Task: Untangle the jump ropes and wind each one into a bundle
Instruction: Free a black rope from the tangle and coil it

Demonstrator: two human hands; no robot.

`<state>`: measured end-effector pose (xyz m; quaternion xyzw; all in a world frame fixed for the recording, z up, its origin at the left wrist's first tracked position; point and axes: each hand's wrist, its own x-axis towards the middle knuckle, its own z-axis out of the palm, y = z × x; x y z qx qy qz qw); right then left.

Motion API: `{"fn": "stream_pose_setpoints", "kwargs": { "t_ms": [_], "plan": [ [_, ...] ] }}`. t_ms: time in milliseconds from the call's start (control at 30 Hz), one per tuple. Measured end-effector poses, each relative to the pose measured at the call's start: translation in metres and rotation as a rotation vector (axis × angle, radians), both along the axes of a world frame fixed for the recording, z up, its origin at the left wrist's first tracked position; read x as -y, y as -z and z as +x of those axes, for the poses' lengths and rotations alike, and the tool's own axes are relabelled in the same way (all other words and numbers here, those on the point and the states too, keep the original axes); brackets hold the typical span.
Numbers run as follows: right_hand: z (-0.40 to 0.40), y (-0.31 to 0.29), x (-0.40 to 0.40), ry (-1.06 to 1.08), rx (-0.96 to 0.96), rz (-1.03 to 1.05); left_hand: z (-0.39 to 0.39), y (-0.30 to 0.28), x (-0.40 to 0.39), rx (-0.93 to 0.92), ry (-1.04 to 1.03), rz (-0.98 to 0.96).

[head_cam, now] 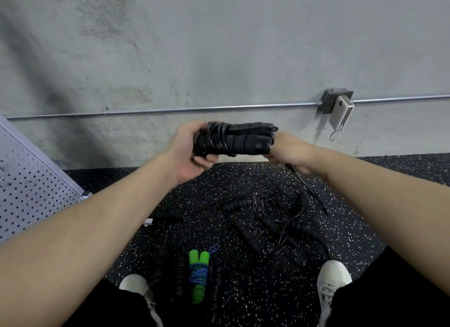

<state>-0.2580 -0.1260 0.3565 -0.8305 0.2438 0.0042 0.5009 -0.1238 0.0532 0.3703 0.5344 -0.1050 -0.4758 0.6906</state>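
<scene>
Fingers of the left hand curl round a black rope bundle held at twelve o'clock; the right hand grips its other end and a loose tail. If either grip slackens, the coils could spring loose into the tangle at six o'clock.

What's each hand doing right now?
Left hand: grips the black rope bundle.
Right hand: holds the bundle's other end; fingers mostly hidden.
</scene>
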Motion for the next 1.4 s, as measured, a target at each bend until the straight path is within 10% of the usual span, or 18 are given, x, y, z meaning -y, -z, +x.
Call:
{"fn": "stream_pose_setpoints", "kwargs": {
  "t_ms": [333,633,1067,1267,1400],
  "plan": [
    [0.001,-0.001,0.001,-0.026,-0.052,-0.036,-0.003,0.004,0.002,0.619,0.404,0.38],
    [0.008,-0.004,-0.006,0.093,-0.13,0.118,-0.007,0.023,0.008,0.896,0.159,0.456],
    [0.01,-0.009,-0.011,0.072,0.066,0.462,-0.02,0.011,0.021,0.108,-0.368,-0.112],
    [0.003,-0.015,-0.004,0.067,0.272,0.311,-0.02,0.007,0.02,-0.165,-0.281,-0.184],
    [-0.003,-0.011,0.002,0.131,0.286,0.145,-0.016,0.008,0.016,-0.038,-0.097,-0.037]
  ]
}}
